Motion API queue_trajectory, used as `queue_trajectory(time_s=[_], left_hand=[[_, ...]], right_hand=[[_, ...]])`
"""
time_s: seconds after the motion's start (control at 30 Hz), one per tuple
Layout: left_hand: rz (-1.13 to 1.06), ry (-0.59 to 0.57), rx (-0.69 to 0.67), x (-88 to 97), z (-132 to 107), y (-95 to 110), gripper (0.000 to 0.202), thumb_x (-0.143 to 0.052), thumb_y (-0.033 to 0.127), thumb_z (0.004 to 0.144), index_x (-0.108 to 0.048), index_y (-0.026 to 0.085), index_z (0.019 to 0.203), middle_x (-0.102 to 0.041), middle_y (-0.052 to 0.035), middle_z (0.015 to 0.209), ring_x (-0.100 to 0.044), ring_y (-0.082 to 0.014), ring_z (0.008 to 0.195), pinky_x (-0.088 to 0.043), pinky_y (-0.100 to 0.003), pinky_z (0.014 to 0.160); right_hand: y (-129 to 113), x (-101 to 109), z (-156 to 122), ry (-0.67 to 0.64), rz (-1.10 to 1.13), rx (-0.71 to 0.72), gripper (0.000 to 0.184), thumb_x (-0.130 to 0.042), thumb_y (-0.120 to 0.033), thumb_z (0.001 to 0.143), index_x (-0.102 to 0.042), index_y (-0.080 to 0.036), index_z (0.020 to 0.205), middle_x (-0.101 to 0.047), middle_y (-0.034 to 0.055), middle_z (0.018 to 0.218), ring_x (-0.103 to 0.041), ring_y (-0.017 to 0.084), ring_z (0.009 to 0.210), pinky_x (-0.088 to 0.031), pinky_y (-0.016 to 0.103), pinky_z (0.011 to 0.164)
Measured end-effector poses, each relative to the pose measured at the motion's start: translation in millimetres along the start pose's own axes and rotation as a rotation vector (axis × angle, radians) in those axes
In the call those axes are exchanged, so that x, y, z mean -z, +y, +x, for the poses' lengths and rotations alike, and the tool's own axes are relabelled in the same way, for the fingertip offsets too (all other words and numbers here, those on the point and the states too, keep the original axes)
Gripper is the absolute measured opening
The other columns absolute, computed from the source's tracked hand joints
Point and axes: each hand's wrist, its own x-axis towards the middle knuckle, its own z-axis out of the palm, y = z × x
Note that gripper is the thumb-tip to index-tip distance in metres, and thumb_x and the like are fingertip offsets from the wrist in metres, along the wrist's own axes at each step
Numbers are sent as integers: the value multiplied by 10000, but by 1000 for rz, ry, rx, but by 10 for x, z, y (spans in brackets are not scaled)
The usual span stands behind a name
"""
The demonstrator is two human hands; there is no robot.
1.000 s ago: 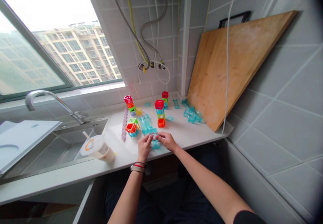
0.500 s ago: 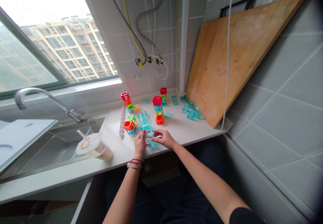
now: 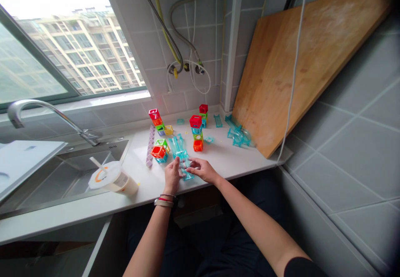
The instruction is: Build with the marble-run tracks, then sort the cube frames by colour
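Note:
Both my hands rest on the white counter (image 3: 237,160) near its front edge, pinching a clear teal plastic track piece (image 3: 186,168) between them. My left hand (image 3: 171,174) grips its left side and my right hand (image 3: 200,169) its right side, fingers curled. Just behind lies a longer teal track section (image 3: 178,145). Around it stand small stacks of coloured hollow cubes: a red and green one (image 3: 159,151), a red-topped tower (image 3: 196,133), another tower (image 3: 203,113) and a tilted stack (image 3: 155,118). A purple zigzag strip (image 3: 150,146) lies to the left.
A heap of loose teal pieces (image 3: 238,134) lies at the foot of a wooden board (image 3: 300,60) leaning on the tiled wall. A lidded cup with a straw (image 3: 114,179) lies at the edge of the sink (image 3: 62,177), under a tap (image 3: 46,114). A white cable (image 3: 292,81) hangs down.
My view has tilted down and shifted a little. My hands stay together on the teal piece, which sits slightly closer to the long track section.

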Motion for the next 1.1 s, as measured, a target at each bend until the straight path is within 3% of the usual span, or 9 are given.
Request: queue_trajectory(time_s=[0.2,0.33,0.43,0.53,0.63,0.73,0.87,0.97,1.1], left_hand=[[-43,-20,5,-4,-7,3,661,-739,782,769,-722,121,787,-582,18,492,-497,-93,371,-389,-215,388],[-119,-18,-13,-19,-18,49,674,-712,823,757,-698,149,758,-549,33,479,-486,-104,398,-396,-234,415],[-197,-7,-13,-22,-20,94,673,-746,809,729,-732,154,883,-657,3,597,-573,-133,489,-464,-247,472],[-250,-8,8,-18,-25,114,676,-776,781,711,-747,148,946,-735,-39,726,-679,-187,635,-543,-278,570],[-265,-11,20,-24,-50,120,694,-743,791,740,-754,141,982,-766,-71,809,-724,-240,758,-574,-316,644],[-241,-25,24,-38,-81,128,711,-701,793,786,-757,132,1040,-774,-86,854,-712,-241,749,-563,-326,642],[-161,-55,35,-7,-106,118,649,-783,712,762,-775,109,1001,-724,-49,727,-619,-173,604,-501,-277,570],[-78,-82,44,61,-114,82,500,-881,557,741,-790,119,966,-663,-2,625,-594,-151,596,-509,-254,610],[114,-67,86,61,-91,79,492,-896,527,743,-799,157,1053,-768,-42,842,-686,-188,746,-567,-264,727]], right_hand=[[7,7,-8,-16,3,-3,756,-868,-548,767,-678,-153,1384,-758,76,1002,-748,258,946,-622,403,864],[-1,-7,1,-48,-26,11,835,-938,-502,681,-672,-170,1398,-751,99,1123,-737,260,1023,-621,412,916],[1,-22,10,-92,-61,89,885,-962,-480,638,-658,-200,1421,-719,117,1265,-715,270,1117,-616,416,958],[-14,-29,-1,-87,-107,131,838,-942,-495,657,-677,-204,1396,-712,117,1285,-728,263,1076,-633,402,921],[-76,-40,-35,-41,-148,135,757,-903,-505,707,-698,-194,1367,-734,110,1218,-737,231,956,-645,384,865],[-139,-49,-65,31,-112,100,699,-883,-511,724,-722,-184,1320,-752,100,1159,-728,211,885,-646,374,827],[-178,-23,-81,117,32,23,656,-873,-530,732,-739,-182,1271,-764,74,1076,-725,230,936,-620,370,853],[-239,18,-96,135,188,0,575,-800,-575,818,-757,-170,1223,-769,59,984,-717,219,887,-593,349,840],[-328,44,-108,85,287,-15,565,-594,-670,958,-799,-163,1100,-757,57,853,-706,200,767,-580,334,792]])
